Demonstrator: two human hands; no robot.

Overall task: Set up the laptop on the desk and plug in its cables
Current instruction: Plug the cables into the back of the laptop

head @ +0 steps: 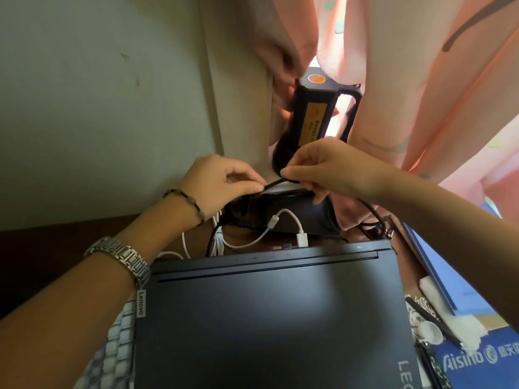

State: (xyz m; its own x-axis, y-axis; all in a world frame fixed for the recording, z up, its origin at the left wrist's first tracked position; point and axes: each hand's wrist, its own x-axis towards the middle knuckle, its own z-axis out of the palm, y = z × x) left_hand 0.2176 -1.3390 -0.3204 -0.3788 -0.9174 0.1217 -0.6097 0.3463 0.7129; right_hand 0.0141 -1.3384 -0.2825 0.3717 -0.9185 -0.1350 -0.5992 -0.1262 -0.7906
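A dark Lenovo laptop [269, 313] lies closed on the desk, filling the lower middle. A white cable [283, 216] runs to a white plug [302, 239] at its rear edge. Behind it sits a black power brick [297, 213]. Above the brick, my left hand [224, 183] and my right hand [325, 169] each pinch a thin black cable [276, 183] that stretches between their fingertips. More black cable [373, 217] loops down at the right of the brick.
A black and yellow flashlight [311, 119] stands behind the hands against pink curtains [421, 80]. A blue Aisino box [477, 357], white tissue and a pen lie at the right. White cables [216, 242] bunch at the laptop's rear left. The wall is on the left.
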